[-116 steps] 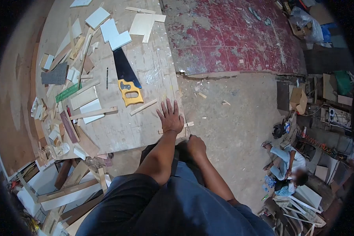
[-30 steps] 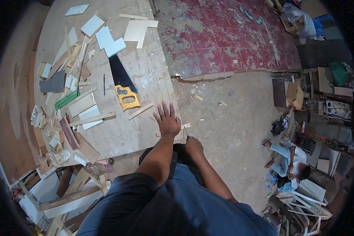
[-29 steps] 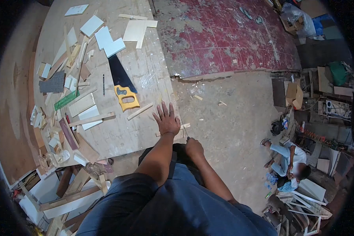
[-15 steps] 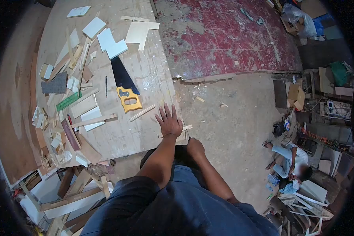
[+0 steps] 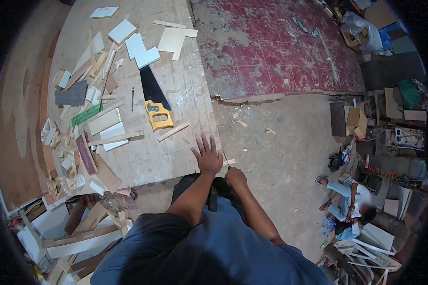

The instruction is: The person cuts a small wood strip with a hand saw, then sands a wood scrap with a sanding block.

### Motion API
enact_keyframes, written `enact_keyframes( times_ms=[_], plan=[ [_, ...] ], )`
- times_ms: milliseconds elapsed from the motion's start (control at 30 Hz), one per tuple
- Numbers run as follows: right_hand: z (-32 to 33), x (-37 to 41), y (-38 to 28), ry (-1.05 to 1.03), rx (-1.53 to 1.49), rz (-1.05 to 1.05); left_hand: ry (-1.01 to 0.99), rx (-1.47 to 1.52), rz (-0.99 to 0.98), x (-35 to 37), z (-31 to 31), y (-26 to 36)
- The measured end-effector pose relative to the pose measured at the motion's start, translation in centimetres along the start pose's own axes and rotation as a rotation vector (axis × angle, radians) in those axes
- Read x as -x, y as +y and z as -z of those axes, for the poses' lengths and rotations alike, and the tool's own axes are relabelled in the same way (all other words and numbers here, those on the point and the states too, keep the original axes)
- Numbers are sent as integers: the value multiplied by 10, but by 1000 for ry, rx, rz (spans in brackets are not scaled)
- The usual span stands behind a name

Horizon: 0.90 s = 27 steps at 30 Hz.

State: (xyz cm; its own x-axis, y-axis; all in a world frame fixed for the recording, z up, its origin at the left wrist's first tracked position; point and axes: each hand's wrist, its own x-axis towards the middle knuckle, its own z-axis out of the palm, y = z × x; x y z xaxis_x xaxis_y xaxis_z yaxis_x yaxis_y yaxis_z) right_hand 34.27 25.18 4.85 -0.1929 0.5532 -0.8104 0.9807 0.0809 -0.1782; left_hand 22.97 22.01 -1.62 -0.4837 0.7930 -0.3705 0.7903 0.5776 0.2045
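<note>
My left hand (image 5: 209, 159) lies flat near the corner of the wooden worktable (image 5: 176, 164), fingers spread, pressing over a thin wood strip (image 5: 230, 162). The strip's end sticks out past the table's right edge. My right hand (image 5: 236, 177) is closed around the dark handle of a small saw (image 5: 225, 157), whose narrow blade appears edge-on across the strip beside the table edge. Its teeth are too small to see. Ahead of my left hand rests another wood strip (image 5: 173, 132). A yellow-handled handsaw (image 5: 158, 115) lies beyond it, apart from both hands.
White board offcuts (image 5: 138, 50), a pencil (image 5: 132, 99), a green ruler-like strip (image 5: 87, 115) and loose wood pieces cover the table's left and far parts. A person (image 5: 349, 204) sits at the right beside scrap wood. A raised red floor (image 5: 271, 52) lies ahead.
The view has shifted slightly, so the table's things appear a little further right. My right hand and the saw have moved a little relative to the table edge; my left hand stays flat.
</note>
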Motion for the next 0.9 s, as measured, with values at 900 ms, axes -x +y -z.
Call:
enact_keyframes(
  times_ms=[900],
  plan=[
    [-33, -20, 26, 92, -194, 22, 22, -74, 46, -1, -15, 16]
  ],
)
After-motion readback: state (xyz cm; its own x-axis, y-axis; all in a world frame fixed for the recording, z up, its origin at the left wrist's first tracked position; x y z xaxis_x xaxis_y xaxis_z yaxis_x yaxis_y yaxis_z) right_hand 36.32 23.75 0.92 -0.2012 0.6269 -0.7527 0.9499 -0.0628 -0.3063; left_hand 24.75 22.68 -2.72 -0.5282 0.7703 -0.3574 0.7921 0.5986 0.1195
